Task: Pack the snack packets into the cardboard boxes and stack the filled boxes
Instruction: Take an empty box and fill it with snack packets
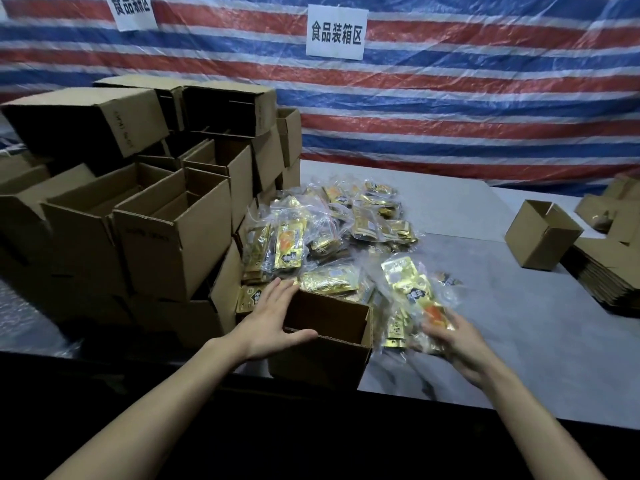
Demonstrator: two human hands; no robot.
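An open, empty cardboard box stands at the table's near edge. My left hand grips its left wall, thumb over the front rim and fingers along the side. Right of the box, my right hand holds a clear bag of gold snack packets, tilted up above the table. A heap of similar bagged gold snack packets lies behind the box, reaching toward the middle of the table.
A tall stack of open cardboard boxes fills the left side. One open box stands at the right, with flat folded cartons beside it. The grey table ends at a dark near edge. A striped tarp hangs behind.
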